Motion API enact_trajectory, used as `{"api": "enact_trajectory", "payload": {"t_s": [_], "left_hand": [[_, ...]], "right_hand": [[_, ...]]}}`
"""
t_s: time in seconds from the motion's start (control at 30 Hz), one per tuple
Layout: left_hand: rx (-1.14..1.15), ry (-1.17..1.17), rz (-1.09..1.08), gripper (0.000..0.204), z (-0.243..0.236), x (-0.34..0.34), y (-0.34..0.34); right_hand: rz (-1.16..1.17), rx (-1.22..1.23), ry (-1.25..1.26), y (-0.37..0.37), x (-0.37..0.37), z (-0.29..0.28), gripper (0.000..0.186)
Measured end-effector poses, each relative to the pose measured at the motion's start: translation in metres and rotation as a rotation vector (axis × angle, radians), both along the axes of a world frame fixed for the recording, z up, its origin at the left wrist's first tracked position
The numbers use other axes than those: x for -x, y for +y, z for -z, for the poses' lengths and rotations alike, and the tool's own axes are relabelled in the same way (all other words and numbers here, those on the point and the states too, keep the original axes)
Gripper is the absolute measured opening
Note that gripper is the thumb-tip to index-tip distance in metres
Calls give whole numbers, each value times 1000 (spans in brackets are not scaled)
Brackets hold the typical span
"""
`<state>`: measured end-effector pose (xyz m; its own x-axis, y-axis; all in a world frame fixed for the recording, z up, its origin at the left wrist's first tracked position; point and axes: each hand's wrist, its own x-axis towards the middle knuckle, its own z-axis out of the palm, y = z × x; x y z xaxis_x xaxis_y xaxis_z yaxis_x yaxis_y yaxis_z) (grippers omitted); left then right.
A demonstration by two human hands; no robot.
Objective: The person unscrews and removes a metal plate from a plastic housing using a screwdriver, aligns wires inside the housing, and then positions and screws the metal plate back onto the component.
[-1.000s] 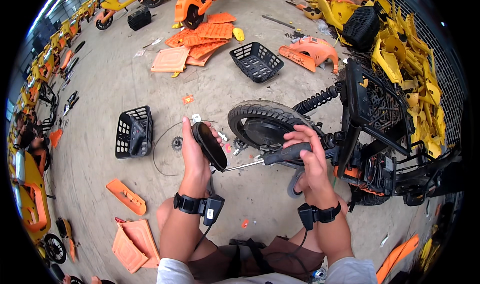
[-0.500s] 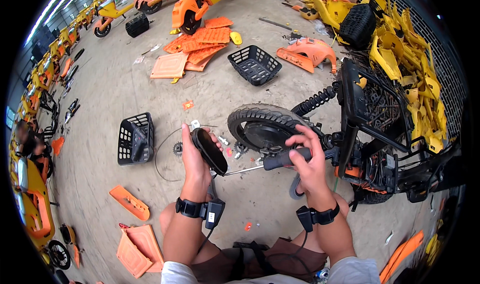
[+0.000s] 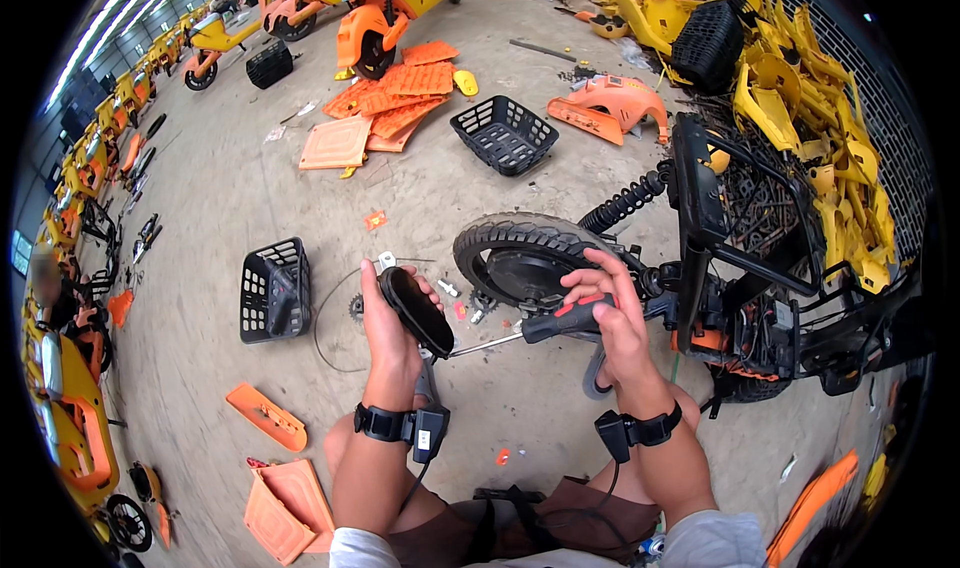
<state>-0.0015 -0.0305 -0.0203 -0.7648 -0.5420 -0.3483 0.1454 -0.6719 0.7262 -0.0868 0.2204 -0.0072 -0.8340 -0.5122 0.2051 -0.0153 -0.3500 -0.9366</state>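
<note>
My left hand [image 3: 392, 340] holds a glossy black oval part [image 3: 418, 313] upright, thumb along one side and fingertips round the other. With my right hand [image 3: 622, 318] I grip a screwdriver [image 3: 568, 320] by its black and red handle; the thumb presses the handle and some fingers are lifted off it. The metal shaft points left and its tip meets the lower end of the black part; that contact is partly hidden. Just beyond my right hand lies the black rear wheel [image 3: 530, 258] of a stripped scooter frame [image 3: 700, 228].
A black basket [image 3: 272, 293] holding a dark part stands at left, another basket [image 3: 503, 136] farther off. Orange panels [image 3: 395, 98] are heaped beyond, and more panels [image 3: 290, 513] lie near left. Yellow body shells [image 3: 845, 168] are piled at right. Small parts litter the floor near the wheel.
The screwdriver handle has turned, so its red patches now show, and my right fingers have shifted round it. My left hand still holds the black part. The view has shifted slightly.
</note>
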Motion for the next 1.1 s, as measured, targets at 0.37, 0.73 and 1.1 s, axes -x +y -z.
{"api": "enact_trajectory", "payload": {"t_s": [0.37,0.73,1.1], "left_hand": [[-78,42,7,62,-6,0,5],[-252,198,28,58,-6,-2,4],[-227,330,49,59,-15,2,32]], "right_hand": [[259,-149,-161,-4,-8,-8,40],[328,-171,-28,-7,-17,4,9],[163,-461,450,-55,-71,29,22]]}}
